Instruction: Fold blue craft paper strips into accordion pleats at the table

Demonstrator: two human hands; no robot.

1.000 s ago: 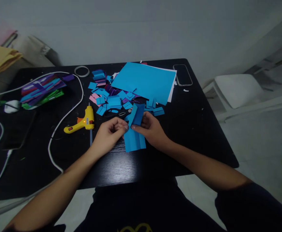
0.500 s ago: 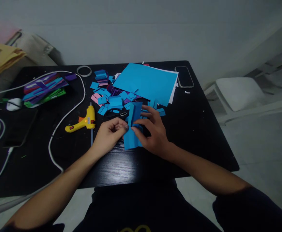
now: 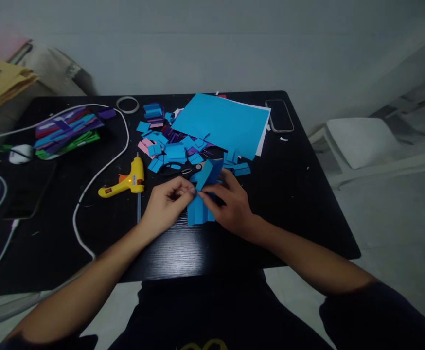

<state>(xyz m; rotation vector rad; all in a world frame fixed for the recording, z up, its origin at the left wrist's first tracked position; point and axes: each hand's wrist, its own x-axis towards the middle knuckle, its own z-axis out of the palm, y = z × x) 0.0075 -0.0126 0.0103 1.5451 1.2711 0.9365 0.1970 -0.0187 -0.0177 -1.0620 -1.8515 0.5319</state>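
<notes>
A folded blue paper piece [image 3: 205,174] stands tilted between my hands above the table's front part. My left hand [image 3: 172,197] pinches its lower left edge between thumb and fingertips. From the other side my right hand [image 3: 230,201] grips the same paper, thumb in front and fingers partly behind it. More creased blue paper [image 3: 200,214] hangs or lies just below the fingertips; whether it joins the upper piece I cannot tell. Black-handled scissors [image 3: 170,169] lie right behind my hands, partly covered. Left of my left hand rests a yellow hot glue gun [image 3: 127,182], its small light glowing.
Small folded blue papers [image 3: 176,153] lie heaped behind the scissors. Beyond them are a large blue sheet [image 3: 223,126] and a phone [image 3: 280,116]. A white cable [image 3: 99,170] crosses the left side, near coloured paper strips [image 3: 68,131] and a tape roll [image 3: 127,104].
The upper part of the blue paper has tipped to the right. My right hand's fingers have drawn in closer around it, while my left hand keeps its pinch.
</notes>
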